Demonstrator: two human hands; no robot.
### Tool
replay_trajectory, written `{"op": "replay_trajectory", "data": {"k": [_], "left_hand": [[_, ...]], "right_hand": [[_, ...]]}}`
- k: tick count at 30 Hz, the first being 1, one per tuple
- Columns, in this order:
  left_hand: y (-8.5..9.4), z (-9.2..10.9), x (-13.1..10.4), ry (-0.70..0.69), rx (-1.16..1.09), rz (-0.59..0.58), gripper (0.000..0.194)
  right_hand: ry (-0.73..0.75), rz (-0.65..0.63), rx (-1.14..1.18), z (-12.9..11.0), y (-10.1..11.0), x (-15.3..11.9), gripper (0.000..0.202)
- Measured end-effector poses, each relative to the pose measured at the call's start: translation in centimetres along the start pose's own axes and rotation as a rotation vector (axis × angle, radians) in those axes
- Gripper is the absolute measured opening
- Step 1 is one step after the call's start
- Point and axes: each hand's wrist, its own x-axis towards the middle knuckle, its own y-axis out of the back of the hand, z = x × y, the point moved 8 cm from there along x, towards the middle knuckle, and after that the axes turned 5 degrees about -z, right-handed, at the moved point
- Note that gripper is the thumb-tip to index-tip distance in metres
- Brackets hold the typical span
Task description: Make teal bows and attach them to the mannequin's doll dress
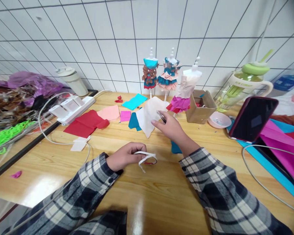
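Note:
My left hand point(126, 156) is closed low over the table, pinching a narrow white strip point(147, 154) that curls out past the fingers. Under the strip a thin dark red curved edge shows; what it belongs to I cannot make out. My right hand point(172, 128) reaches farther forward, its fingers closed around a slim metal tool point(161, 116) with the tip mostly hidden. Just beneath those fingers lies a white sheet point(148, 114), tilted at an angle. Behind it stand three small dress forms, one with a magenta ruffled skirt point(181, 102).
Red point(82, 124), pink and cyan pieces lie left of centre, near a power strip point(75, 109) and cables. At right are a cardboard box point(198, 109), a pink bowl point(219, 120), a propped phone point(253, 119) and a green-lidded jug point(250, 81). A tiled wall closes the back.

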Motion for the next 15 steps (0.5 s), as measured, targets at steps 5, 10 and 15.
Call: {"op": "replay_trajectory", "data": {"k": [5,10,15], "left_hand": [[2.1,-1.4,0.3,-0.047,-0.424,0.139,0.023],[2.7,-0.3,0.2,-0.242,-0.483,0.23,0.018],[3.0,2.7,0.6,-0.439,0.119,0.416,0.023]], "right_hand": [[0.075,-0.085,-0.277,1.5,1.7,-3.8,0.026],[0.082,-0.045,-0.396,5.4,3.5,-9.1,0.031],[0.11,-0.194,-0.588,6.7,2.2,-11.0,0.037]]}}
